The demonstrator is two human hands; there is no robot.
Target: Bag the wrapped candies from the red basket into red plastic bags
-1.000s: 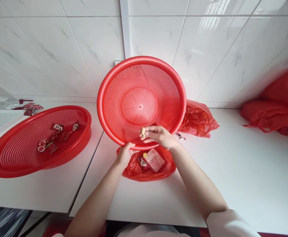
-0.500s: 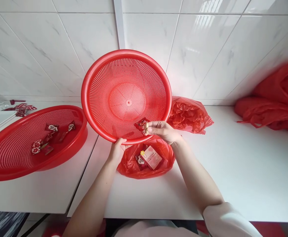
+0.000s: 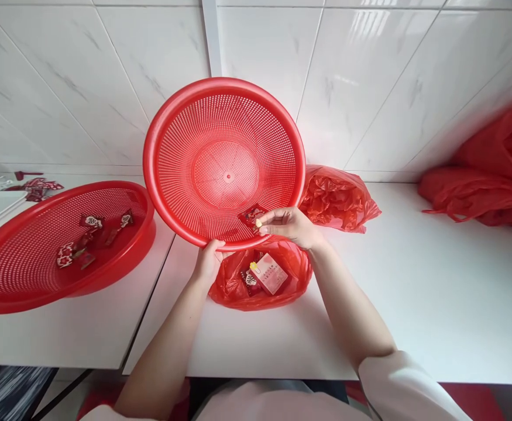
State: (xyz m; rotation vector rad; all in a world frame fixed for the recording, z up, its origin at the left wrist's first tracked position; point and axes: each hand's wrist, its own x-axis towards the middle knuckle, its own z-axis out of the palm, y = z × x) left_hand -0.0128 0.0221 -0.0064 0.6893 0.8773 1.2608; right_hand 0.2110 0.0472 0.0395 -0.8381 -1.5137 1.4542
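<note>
A red plastic basket (image 3: 220,117) with perforated walls is tilted toward me, its mouth facing my view. My left hand (image 3: 209,260) grips its lower rim, thumb over the edge. At the lower right inside the basket, my right hand (image 3: 288,226) pinches a small pale-yellow piece (image 3: 258,223) between thumb and fingers. A dark red packet (image 3: 251,214) lies against the basket wall right beside those fingertips. Below the rim stands an open red plastic bag (image 3: 233,297) holding a pink printed card (image 3: 271,273) with a yellow flower clip, and a dark packet (image 3: 250,277) with white lettering.
On the left, a second red basket (image 3: 23,234) contains several small packets (image 3: 92,221). A crumpled red bag (image 3: 339,199) sits behind on the white table (image 3: 413,292). More red bags (image 3: 479,190) are piled at the far right, against the tiled wall (image 3: 264,52).
The view has tipped slightly, so most things sit a little higher in the picture. My right fingers have shifted slightly around the pale-yellow piece; my left hand keeps its hold on the rim.
</note>
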